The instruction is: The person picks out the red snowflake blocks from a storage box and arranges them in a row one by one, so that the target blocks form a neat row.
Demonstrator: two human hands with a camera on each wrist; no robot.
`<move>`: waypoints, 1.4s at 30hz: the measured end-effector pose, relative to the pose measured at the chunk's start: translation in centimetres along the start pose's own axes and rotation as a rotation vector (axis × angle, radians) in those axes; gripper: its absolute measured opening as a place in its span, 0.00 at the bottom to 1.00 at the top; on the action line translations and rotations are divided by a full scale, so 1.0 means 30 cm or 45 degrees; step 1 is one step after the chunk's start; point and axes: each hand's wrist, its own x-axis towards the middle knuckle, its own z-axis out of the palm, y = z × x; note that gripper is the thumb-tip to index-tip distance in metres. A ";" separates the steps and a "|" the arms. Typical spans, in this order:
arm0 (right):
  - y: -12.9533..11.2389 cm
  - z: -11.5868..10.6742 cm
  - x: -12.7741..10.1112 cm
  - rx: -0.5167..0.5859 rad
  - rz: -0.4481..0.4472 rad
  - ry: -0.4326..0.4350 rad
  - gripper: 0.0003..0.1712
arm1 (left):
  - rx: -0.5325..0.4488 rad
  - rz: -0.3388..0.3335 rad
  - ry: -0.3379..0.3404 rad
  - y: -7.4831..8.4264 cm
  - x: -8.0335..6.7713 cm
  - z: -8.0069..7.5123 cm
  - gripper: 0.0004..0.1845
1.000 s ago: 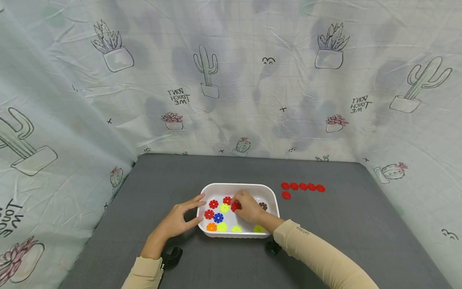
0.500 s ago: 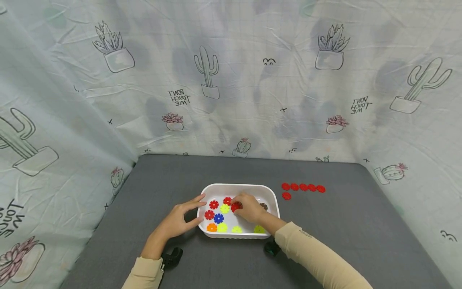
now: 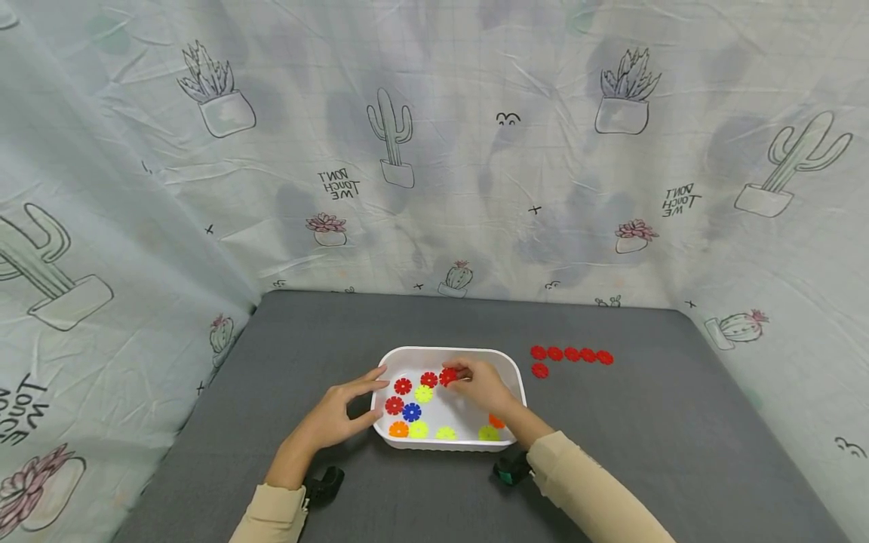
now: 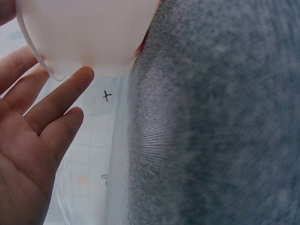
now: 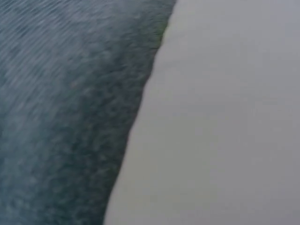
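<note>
Right grip [image 3: 483, 383] inside the white tray [image 3: 451, 353], fingertips pinching a red flower-shaped disc [image 3: 447, 376] lifted just over the tray floor near the far wall. Just left of that disc, another red disc [image 3: 428, 379] flat on the floor; below it a yellow-green disc [image 3: 424, 394]. Further left, two more red discs [image 3: 403, 386], then a blue disc [image 3: 410, 412] toward the near side. Along the near wall, an orange disc [image 3: 398, 430] and three yellow-green ones [image 3: 418, 429]; a second orange piece [image 3: 496, 421] half hidden under the right wrist. All small, flat, toothed like gears, glossy plastic.

Left grip [image 3: 337, 412] released, fingers straight, resting against the tray's left outer wall; from the left wrist view, fingertips [image 4: 80, 78] touching the smooth, rounded, translucent white corner [image 4: 89, 33].

Well to the right of the right grip, out on the worktop [image 3: 645, 422], a row of five red discs [image 3: 572, 354] with a sixth [image 3: 539, 370] just below the row's left end. Worktop covered in grey, fine-woven felt-like fabric. Behind and at the sides, a creased pale cloth [image 3: 434, 151] printed with cacti and potted plants. Right wrist view blurred: only grey fabric and a pale surface.
</note>
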 end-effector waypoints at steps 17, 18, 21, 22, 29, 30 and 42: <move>-0.031 -0.121 -0.049 0.259 0.086 0.127 0.22 | -0.015 -0.004 -0.009 -0.004 -0.007 0.002 0.25; -0.027 -0.130 -0.052 0.260 0.099 0.133 0.22 | -0.011 -0.004 -0.009 -0.003 -0.009 0.003 0.26; -0.016 -0.155 -0.064 0.253 0.117 0.161 0.22 | 0.004 -0.011 -0.006 0.000 -0.013 0.006 0.26; -0.013 -0.164 -0.069 0.252 0.117 0.168 0.22 | 0.005 -0.011 -0.005 0.000 -0.014 0.008 0.26; 0.017 -0.225 -0.103 0.288 0.070 0.226 0.22 | 0.005 -0.010 -0.003 0.002 -0.018 0.011 0.26; 0.021 -0.232 -0.107 0.295 0.062 0.240 0.22 | 0.001 -0.010 -0.002 0.001 -0.018 0.011 0.26; 0.133 -0.303 -0.146 0.317 0.110 0.413 0.23 | 0.016 0.041 0.015 -0.007 -0.018 0.010 0.24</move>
